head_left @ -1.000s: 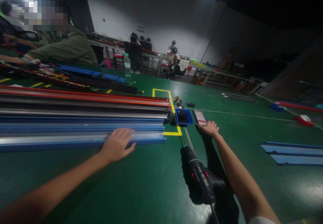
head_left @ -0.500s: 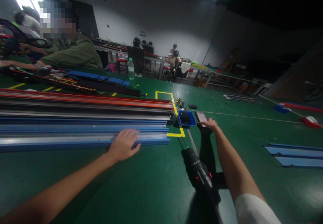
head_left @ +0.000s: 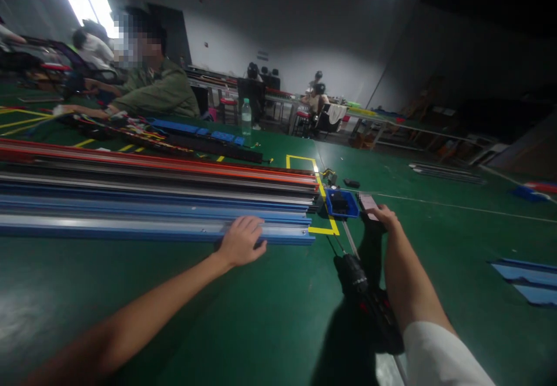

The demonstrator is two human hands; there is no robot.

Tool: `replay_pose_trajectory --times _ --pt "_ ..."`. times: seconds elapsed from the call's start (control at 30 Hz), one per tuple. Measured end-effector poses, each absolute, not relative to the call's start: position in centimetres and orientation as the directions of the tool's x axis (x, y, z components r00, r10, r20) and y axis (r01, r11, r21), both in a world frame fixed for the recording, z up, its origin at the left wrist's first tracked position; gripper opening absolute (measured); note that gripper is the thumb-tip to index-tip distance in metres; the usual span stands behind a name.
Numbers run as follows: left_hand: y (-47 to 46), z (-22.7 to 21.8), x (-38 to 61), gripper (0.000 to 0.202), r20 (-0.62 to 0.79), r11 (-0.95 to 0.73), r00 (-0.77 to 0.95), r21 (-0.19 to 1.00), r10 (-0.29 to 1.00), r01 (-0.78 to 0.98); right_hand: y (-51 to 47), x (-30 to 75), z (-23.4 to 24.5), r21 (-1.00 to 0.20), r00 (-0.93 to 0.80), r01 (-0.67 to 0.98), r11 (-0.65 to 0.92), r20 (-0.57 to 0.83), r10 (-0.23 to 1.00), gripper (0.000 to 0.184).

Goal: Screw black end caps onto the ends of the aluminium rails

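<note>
My left hand (head_left: 243,241) rests on the nearest blue metal rail (head_left: 278,232), close to its right end. Its fingers lie over the rail with the thumb out to the side. My right hand (head_left: 386,217) closes on the near end of a flat pale rectangle (head_left: 368,205), which looks like a phone lying on the green table (head_left: 270,316). Just left of it sits a small blue bin (head_left: 343,207) with black parts inside. Below, a black power drill (head_left: 369,293) with a long bit points toward the rails; my right forearm passes beside it.
Red-orange rails (head_left: 174,162) lie behind the blue ones. Yellow tape (head_left: 324,231) marks the table by their ends. Further back are a water bottle (head_left: 246,118), wired strips (head_left: 143,133) and a co-worker in a green sleeve (head_left: 169,93). More blue profiles (head_left: 528,281) lie at right.
The whole view has shifted, so the table's things sit further right in it. Both hands keep their places, the left on the rail and the right on the phone-like rectangle.
</note>
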State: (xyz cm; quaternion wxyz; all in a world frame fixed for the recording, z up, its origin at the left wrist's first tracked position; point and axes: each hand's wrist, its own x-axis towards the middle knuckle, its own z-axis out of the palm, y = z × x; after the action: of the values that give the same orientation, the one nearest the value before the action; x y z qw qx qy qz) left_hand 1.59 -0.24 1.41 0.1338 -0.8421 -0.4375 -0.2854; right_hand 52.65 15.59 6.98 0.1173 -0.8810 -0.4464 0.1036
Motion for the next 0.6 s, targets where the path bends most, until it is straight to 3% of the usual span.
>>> replay_pose_trajectory --times 0.2,0.37,0.47,0.53,0.6 --pt "0.0 1.4 1.8 0.028 0.598 -0.597 0.458 0.042 0.658 0.801 14.1 49.4 9.5 -0.331 0.619 0.724 -0.606 -0.078 0.782 0.089" --pt "-0.4 1.4 1.6 0.027 0.577 -0.607 0.474 0.047 0.665 0.794 11.5 45.7 13.0 -0.418 0.559 0.757 -0.502 0.016 0.829 0.091" --pt "-1.2 1.3 1.5 0.027 0.565 -0.607 0.482 0.043 0.67 0.793 9.7 42.0 16.5 -0.509 0.406 0.806 -0.301 0.106 0.908 0.069" --pt "-1.6 1.3 1.4 0.028 0.563 -0.602 0.48 0.041 0.673 0.797 7.4 38.9 18.5 -0.565 0.244 0.819 -0.101 0.184 0.952 0.05" --pt "-1.9 1.4 1.4 0.028 0.562 -0.598 0.476 0.043 0.677 0.8 2.7 36.0 18.5 -0.604 0.025 0.781 0.16 0.287 0.958 0.044"
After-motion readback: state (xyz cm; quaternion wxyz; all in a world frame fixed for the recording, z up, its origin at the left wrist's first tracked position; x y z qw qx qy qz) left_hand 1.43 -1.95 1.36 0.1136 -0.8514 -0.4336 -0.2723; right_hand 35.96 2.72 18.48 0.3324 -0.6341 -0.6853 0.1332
